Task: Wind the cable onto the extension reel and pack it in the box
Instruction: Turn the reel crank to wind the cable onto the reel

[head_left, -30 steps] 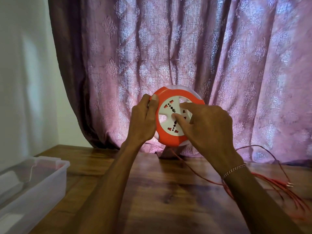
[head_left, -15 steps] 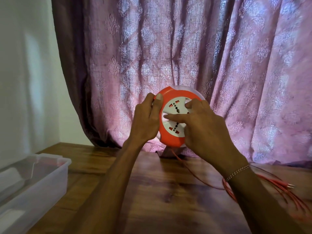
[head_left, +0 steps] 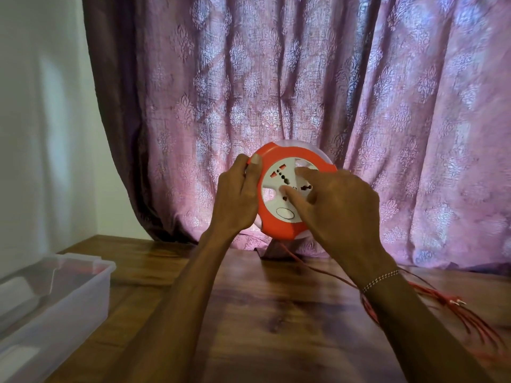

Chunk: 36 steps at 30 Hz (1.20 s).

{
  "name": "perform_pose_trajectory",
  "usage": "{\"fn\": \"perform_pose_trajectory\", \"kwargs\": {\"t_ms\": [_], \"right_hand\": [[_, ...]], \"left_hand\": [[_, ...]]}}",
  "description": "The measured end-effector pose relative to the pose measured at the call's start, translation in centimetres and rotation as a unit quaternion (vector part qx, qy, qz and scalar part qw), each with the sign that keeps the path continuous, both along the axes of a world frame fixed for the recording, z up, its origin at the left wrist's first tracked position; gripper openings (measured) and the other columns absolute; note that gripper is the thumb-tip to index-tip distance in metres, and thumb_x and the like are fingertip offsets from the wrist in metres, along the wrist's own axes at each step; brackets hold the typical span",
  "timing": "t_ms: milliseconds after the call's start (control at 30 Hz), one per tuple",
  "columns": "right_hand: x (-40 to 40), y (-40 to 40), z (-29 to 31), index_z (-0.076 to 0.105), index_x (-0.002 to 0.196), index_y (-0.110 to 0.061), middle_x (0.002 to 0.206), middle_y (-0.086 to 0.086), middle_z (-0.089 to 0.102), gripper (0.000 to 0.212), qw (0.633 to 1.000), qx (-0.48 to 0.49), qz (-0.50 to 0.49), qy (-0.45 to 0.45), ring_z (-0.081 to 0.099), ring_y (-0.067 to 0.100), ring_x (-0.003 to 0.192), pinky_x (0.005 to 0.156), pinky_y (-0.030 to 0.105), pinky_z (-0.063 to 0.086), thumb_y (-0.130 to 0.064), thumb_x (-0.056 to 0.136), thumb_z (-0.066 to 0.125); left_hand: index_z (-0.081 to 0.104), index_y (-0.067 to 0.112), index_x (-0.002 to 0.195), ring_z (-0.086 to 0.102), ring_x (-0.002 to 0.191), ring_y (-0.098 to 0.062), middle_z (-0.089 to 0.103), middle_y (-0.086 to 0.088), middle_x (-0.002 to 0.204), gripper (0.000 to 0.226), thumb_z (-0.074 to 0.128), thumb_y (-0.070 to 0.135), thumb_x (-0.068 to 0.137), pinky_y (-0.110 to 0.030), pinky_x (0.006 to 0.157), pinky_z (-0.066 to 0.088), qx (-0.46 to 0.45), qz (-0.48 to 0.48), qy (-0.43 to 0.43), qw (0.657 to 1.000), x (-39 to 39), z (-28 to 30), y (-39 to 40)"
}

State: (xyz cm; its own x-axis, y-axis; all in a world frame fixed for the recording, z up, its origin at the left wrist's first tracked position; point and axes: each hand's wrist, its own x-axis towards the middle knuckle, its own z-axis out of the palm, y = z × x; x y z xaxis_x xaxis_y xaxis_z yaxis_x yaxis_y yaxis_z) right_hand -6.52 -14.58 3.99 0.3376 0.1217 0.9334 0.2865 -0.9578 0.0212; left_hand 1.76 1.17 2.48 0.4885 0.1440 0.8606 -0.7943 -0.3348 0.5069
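Note:
A round orange extension reel point(head_left: 279, 228) with a white socket face is held upright above the wooden table point(head_left: 276, 313). My left hand point(head_left: 235, 200) grips its left rim, thumb on the orange edge. My right hand point(head_left: 340, 205) rests on the white face with two fingers pressed into its recesses. A thin red cable point(head_left: 312, 268) hangs from the reel's underside, runs right behind my right forearm and lies in loose loops point(head_left: 467, 313) on the table at the right. A clear plastic box point(head_left: 58, 302) stands open at the left table edge.
A purple patterned curtain point(head_left: 276, 92) hangs right behind the reel and touches the table. A white wall point(head_left: 41, 120) is at the left. The box holds some pale and red items, blurred.
The white socket face has turned under my right fingers, and my right hand has shifted on it. The left hand keeps its grip on the rim. The view has drifted slightly.

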Motion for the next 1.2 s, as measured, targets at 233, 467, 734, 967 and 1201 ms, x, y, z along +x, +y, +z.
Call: {"fn": "perform_pose_trajectory", "kwargs": {"t_ms": [233, 467, 734, 967, 1201], "right_hand": [[0.3, -1.3, 0.8, 0.061, 0.126, -0.042, 0.146, 0.011, 0.040, 0.064, 0.971, -0.155, 0.057, 0.173, 0.029, 0.034, 0.130, 0.096, 0.049, 0.044, -0.006, 0.075, 0.072], [0.5, -0.4, 0.0, 0.062, 0.128, -0.041, 0.136, 0.015, 0.050, 0.066, 0.980, -0.162, 0.002, 0.118, 0.041, 0.038, 0.123, 0.090, 0.046, 0.049, -0.019, 0.069, 0.083], [0.6, -0.1, -0.8, 0.052, 0.133, -0.048, 0.106, 0.003, 0.068, 0.056, 0.999, -0.031, -0.005, 0.037, 0.063, 0.029, 0.100, 0.073, 0.038, 0.054, -0.056, 0.078, 0.060], [0.2, 0.7, -0.4, 0.054, 0.137, -0.031, 0.093, 0.003, 0.076, 0.067, 0.997, 0.045, -0.019, 0.053, 0.068, 0.032, 0.091, 0.076, 0.039, 0.056, -0.074, 0.086, 0.042], [-0.2, -0.7, 0.4, 0.071, 0.112, -0.021, 0.113, 0.007, 0.067, 0.027, 0.996, -0.044, 0.082, 0.011, 0.052, 0.033, 0.109, 0.073, 0.045, 0.055, -0.016, 0.086, 0.068]], "left_hand": [[0.051, 0.012, 0.084, 0.062, 0.070, -0.035, 0.063, -0.013, 0.072, 0.054, 0.036, 0.060, 0.102, -0.058, 0.063, 0.052, -0.012, -0.003, -0.003, 1.000, 0.1, 0.1, 0.2], [0.053, 0.013, 0.086, 0.067, 0.070, -0.027, 0.067, -0.006, 0.075, 0.054, 0.035, 0.061, 0.101, -0.055, 0.063, 0.055, -0.007, 0.004, -0.003, 1.000, 0.2, 0.1, 0.3], [0.043, 0.023, 0.075, 0.050, 0.054, -0.007, 0.058, 0.010, 0.064, 0.044, 0.036, 0.056, 0.103, -0.045, 0.058, 0.044, 0.001, 0.014, -0.025, 1.000, 0.0, 0.2, -0.1], [0.050, 0.010, 0.085, 0.063, 0.067, -0.034, 0.063, -0.013, 0.071, 0.055, 0.036, 0.061, 0.100, -0.055, 0.058, 0.052, -0.010, 0.001, -0.017, 1.000, -0.1, 0.3, 0.2], [0.049, 0.014, 0.081, 0.058, 0.066, -0.036, 0.060, -0.013, 0.070, 0.051, 0.036, 0.060, 0.102, -0.057, 0.059, 0.049, -0.017, -0.001, -0.013, 1.000, 0.0, 0.2, 0.3]]}}
